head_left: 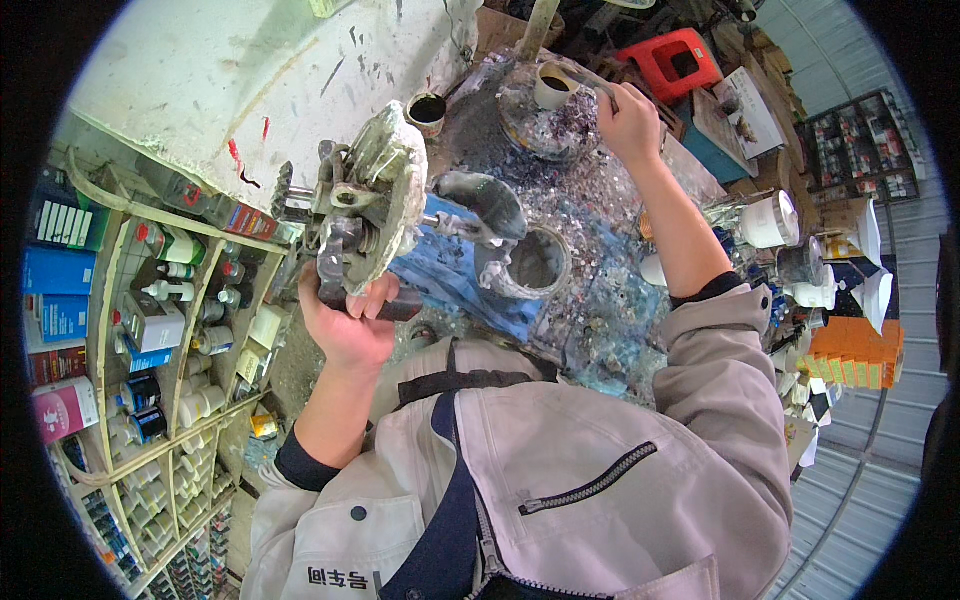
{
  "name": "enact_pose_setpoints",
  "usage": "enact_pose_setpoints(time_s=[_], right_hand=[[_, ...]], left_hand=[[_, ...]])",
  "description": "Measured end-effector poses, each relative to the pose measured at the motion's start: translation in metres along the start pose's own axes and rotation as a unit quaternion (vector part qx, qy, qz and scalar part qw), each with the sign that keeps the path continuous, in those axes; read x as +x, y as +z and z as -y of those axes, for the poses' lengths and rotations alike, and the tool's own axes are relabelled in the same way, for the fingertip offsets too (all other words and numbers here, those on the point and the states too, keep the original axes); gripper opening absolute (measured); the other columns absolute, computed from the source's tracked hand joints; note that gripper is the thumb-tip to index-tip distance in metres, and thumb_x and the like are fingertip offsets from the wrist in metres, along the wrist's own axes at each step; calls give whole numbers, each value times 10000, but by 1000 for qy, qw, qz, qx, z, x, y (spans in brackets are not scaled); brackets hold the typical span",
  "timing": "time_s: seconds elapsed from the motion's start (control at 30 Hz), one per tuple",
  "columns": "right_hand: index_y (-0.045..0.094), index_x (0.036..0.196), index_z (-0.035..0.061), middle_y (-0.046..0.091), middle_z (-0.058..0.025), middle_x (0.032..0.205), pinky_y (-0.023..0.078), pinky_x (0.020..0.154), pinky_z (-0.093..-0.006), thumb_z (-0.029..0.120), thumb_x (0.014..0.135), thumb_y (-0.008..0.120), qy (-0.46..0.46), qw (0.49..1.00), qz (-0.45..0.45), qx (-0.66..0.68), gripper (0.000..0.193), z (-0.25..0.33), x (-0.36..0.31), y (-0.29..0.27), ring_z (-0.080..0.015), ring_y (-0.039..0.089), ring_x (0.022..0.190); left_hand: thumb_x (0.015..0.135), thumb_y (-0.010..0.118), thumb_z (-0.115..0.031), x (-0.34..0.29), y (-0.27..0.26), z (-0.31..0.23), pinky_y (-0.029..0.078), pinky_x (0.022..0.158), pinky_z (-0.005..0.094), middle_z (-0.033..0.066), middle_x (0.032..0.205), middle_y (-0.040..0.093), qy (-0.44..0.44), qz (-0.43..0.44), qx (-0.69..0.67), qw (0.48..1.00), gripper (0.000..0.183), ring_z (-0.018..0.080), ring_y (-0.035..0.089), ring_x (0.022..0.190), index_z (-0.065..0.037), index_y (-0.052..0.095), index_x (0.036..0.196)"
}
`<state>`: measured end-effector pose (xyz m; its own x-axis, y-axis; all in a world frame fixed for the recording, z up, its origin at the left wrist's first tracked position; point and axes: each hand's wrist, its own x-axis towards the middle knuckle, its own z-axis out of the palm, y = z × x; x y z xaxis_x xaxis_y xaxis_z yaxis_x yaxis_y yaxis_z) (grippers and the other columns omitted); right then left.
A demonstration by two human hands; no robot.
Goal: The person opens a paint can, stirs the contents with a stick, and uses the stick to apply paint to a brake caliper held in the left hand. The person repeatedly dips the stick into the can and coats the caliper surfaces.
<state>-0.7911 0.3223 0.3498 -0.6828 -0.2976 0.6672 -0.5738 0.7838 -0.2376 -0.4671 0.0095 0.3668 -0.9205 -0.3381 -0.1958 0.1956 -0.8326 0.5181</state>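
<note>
My left hand (pixel 350 325) is closed around the dark lower bar of a metal assembly (pixel 345 200). A round plate (pixel 405 190) caked with whitish paint stands on edge in that assembly, and a shaft links it to a curved, paint-smeared metal piece (pixel 485 205). At the far side, my right hand (pixel 630 120) has its fingers wrapped round a slim grey handle (pixel 590 82). This handle reaches to the rim of a pale cup (pixel 553 88) with dark contents. Whether handle and cup are joined, I cannot tell. The cup is above a paint-crusted round stand (pixel 545 125).
Another cup with dark liquid (pixel 427 112) stands behind the plate. An open, paint-coated container (pixel 537 262) sits at the middle, beside blue cloth (pixel 440 275). Shelves of bottles and boxes (pixel 185 340) line the left. White tubs (pixel 770 220) and a red stool (pixel 670 62) are right.
</note>
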Motion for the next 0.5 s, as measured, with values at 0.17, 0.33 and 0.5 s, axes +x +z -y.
enact_pose_setpoints(time_s=[0.17, 0.33, 0.5], right_hand=[[759, 962, 54, 736, -127, 942, 586, 739, -458, 186, 927, 677, -26, 1000, -5, 1, 160, -1, -2, 0, -376, 706, 838], [773, 1026, 77, 720, -104, 929, 592, 715, -427, 171, 934, 674, -83, 996, -7, -8, 165, -4, -10, 2, -337, 713, 822], [775, 1048, 90, 707, -90, 906, 590, 696, -417, 152, 934, 677, -114, 993, -17, 11, 163, -10, -16, 4, -323, 708, 802]], left_hand=[[1071, 319, -446, 1, -1, 2, 384, 652, 359, -55, 538, 366, 3, -6, 4, 1000, 464, 137, 363, 515, -140, 541, 801], [1072, 335, -441, 1, -3, 4, 391, 656, 359, -57, 539, 360, 1, -15, -10, 1000, 447, 135, 360, 511, -153, 534, 795], [1069, 329, -451, 3, -6, 4, 386, 653, 358, -54, 540, 348, 6, 11, 8, 1000, 466, 136, 350, 509, -149, 522, 770]])
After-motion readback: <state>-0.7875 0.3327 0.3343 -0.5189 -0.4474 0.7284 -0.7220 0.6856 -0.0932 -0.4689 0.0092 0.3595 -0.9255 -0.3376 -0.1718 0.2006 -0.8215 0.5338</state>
